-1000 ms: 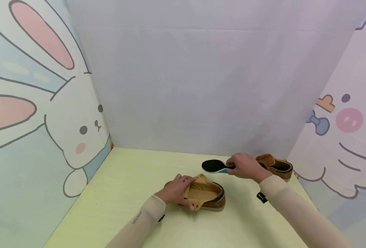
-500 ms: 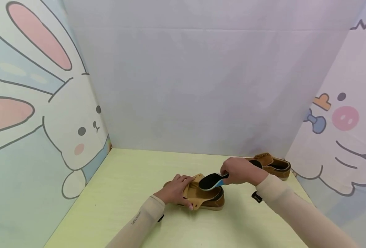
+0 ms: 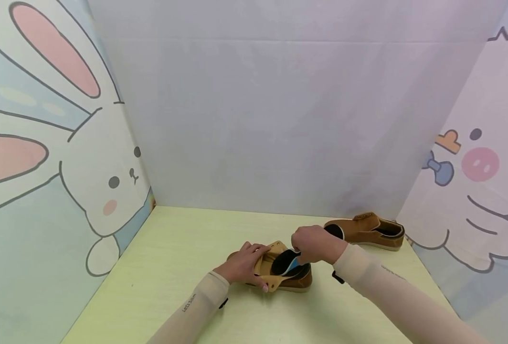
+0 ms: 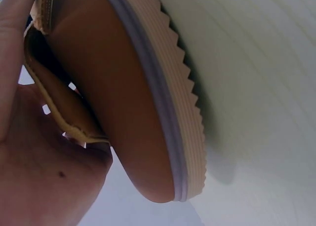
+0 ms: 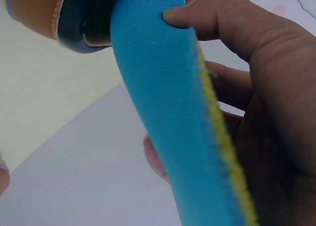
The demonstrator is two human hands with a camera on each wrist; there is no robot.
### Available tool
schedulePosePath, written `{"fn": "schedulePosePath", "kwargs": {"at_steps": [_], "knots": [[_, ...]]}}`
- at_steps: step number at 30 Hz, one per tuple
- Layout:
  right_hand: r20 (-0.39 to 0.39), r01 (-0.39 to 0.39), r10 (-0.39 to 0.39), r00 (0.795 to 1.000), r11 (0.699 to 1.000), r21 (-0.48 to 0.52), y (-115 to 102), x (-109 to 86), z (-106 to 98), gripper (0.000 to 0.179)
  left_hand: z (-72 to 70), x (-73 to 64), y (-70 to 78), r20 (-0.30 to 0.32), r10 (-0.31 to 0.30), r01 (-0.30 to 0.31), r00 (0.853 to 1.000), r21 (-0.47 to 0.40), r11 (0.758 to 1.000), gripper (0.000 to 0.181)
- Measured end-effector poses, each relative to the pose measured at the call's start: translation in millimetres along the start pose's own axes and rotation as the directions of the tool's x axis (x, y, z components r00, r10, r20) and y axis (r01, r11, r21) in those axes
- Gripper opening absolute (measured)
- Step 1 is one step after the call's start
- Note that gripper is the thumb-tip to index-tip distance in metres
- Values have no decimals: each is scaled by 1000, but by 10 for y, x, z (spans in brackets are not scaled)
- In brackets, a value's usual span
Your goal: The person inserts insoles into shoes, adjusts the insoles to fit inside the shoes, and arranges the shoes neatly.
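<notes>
A brown lace-up shoe (image 3: 298, 285) stands on the table with its opening spread wide. My left hand (image 3: 242, 265) grips it over the front, fingers on one eyelet flap and thumb on the other. In the left wrist view, the shoe's side (image 4: 108, 83) and its ridged pale sole fill the middle. My right hand (image 3: 317, 244) pinches an insole (image 3: 283, 262), black on top and blue below, tilted with its front end in the shoe's opening. Its blue underside (image 5: 158, 97) and yellow edge show in the right wrist view, thumb pressed on the blue face.
A second brown shoe (image 3: 376, 234) rests at the back right of the pale yellow table (image 3: 181, 239), near the rear wall. Cartoon-printed panels (image 3: 99, 177) border the left and right sides, and a plain pale sheet (image 3: 254, 119) hangs behind.
My right hand has moved left and down with the insole, bringing its front end from above the table into the shoe's opening. My left hand stays on the shoe.
</notes>
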State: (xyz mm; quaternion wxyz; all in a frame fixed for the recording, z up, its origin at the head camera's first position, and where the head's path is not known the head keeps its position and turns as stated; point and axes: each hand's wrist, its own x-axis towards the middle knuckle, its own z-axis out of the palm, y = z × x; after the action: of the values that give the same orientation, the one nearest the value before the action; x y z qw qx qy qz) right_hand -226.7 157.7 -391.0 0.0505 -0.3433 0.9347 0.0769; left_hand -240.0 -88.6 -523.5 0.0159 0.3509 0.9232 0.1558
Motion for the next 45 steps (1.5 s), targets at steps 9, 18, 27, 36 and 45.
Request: {"fn": "schedulePosePath", "kwargs": {"at_steps": [9,18,27,36,45], "knots": [[-26,7,-8,1000,1000,-10,-119,96,122,53,-18,7,4,14,-29,29,999,8,1000,117],[-82,34,-34,996,999,-2,-163,190,394,36,-26,4,-4,29,-39,38,999,14,999,117],[-120,72,-70,990,997,10,-249,278,560,21,-22,-22,21,23,-27,27,999,5,1000,114],[-168,91,-78,983,993,69,-370,362,647,18,-34,-25,33,25,-25,25,999,-28,999,113],[-172,66,-48,984,993,97,-449,434,730,15,-40,-20,37,27,-24,24,999,-8,1000,114]]}}
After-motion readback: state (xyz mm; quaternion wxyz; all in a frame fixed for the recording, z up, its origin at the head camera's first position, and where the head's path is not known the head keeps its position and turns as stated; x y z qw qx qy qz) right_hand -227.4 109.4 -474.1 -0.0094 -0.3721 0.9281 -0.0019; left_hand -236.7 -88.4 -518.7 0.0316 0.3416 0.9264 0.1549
